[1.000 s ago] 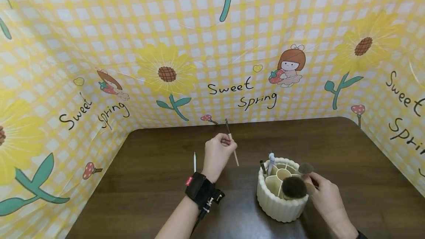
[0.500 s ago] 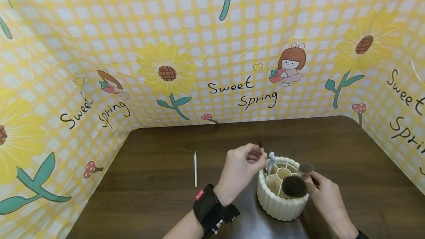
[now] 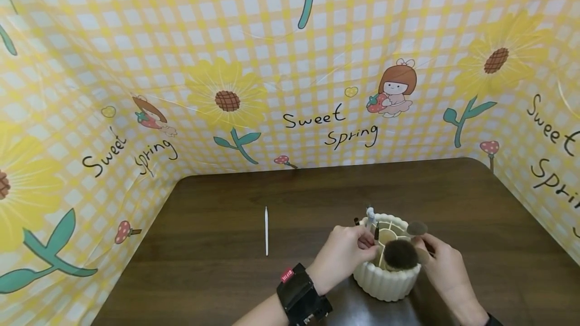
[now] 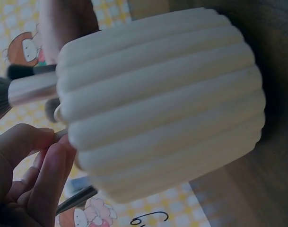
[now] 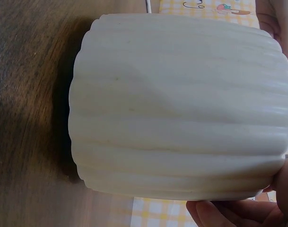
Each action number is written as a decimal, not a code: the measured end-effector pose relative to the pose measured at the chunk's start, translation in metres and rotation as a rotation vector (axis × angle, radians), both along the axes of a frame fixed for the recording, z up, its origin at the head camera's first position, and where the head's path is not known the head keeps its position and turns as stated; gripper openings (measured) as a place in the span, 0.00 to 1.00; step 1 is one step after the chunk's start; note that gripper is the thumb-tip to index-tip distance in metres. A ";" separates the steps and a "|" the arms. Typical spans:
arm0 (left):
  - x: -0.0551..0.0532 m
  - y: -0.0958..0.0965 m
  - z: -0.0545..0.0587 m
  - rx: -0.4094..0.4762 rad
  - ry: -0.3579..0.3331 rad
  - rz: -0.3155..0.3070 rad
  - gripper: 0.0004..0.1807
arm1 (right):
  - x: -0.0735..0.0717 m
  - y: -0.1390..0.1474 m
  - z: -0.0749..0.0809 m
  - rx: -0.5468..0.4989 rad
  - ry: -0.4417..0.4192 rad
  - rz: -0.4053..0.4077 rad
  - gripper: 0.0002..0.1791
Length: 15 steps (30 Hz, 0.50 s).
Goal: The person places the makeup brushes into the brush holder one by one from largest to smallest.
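Hands: left hand pinching a slim brush, right hand gripping the ribbed cream holder.

Staged home tabletop: dark wooden table; cartoon sunflower backdrop enclosing it.

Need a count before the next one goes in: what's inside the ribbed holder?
The holder has a big fluffy brush, a flat brush, a light-blue tool and two thin dark ones. Lower ends are hidden.

Black wrist strap on left forearm (small red tag), bare hands, no sleeves visible.
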State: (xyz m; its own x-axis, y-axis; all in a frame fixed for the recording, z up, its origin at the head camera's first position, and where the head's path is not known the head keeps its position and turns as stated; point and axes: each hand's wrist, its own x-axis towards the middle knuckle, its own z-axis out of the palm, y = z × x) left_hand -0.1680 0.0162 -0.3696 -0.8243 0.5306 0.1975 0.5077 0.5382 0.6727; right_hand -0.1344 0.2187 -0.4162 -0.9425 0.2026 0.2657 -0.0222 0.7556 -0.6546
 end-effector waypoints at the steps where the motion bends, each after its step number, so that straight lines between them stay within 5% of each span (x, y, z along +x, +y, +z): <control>1: 0.001 0.001 -0.001 -0.018 0.004 -0.004 0.02 | 0.000 0.000 0.000 -0.002 0.003 -0.002 0.14; 15: -0.002 0.006 0.000 -0.184 0.080 -0.054 0.04 | -0.001 0.000 0.000 0.001 0.009 -0.002 0.13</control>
State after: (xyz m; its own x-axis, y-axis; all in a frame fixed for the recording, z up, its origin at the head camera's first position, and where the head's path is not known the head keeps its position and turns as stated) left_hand -0.1698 0.0218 -0.3696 -0.7791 0.6071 0.1567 0.5872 0.6189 0.5217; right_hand -0.1351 0.2188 -0.4159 -0.9396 0.2041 0.2748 -0.0268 0.7564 -0.6535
